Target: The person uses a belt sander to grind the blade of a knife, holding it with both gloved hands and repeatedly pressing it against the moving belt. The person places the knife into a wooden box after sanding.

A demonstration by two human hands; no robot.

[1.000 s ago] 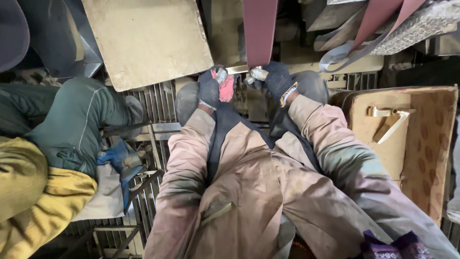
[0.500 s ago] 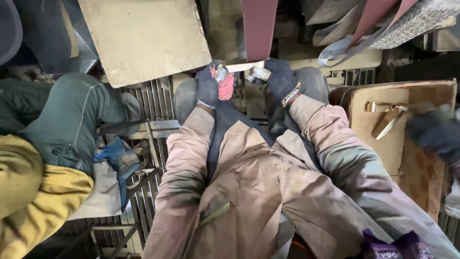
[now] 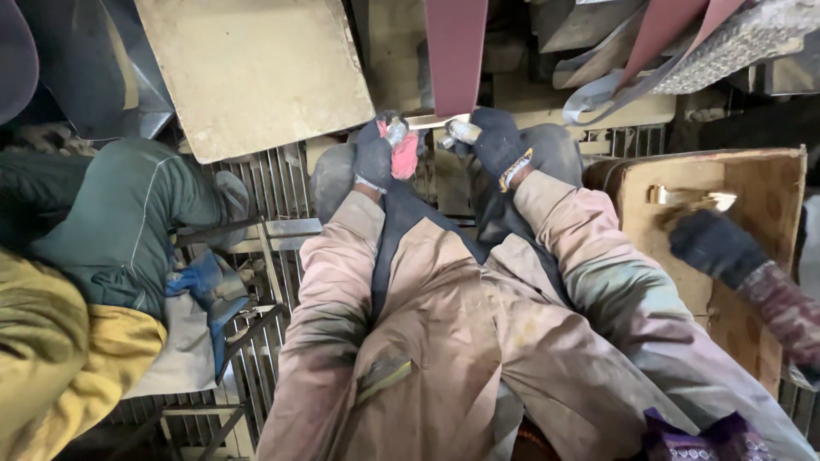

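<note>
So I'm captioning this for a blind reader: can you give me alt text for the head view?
Seen from above, a person's gloved left hand and right hand each grip an end of a small shiny metal part against a vertical dark-red sanding belt. Another person's gloved hand reaches into a cardboard box at right; a co-worker in green and yellow crouches at left.

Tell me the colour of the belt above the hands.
Dark red, the belt in the head view.

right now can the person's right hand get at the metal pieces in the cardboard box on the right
Probably not at once: the right hand grips a small metal part at the belt. The metal pieces lie open, but another person's gloved hand is in the cardboard box.
</note>
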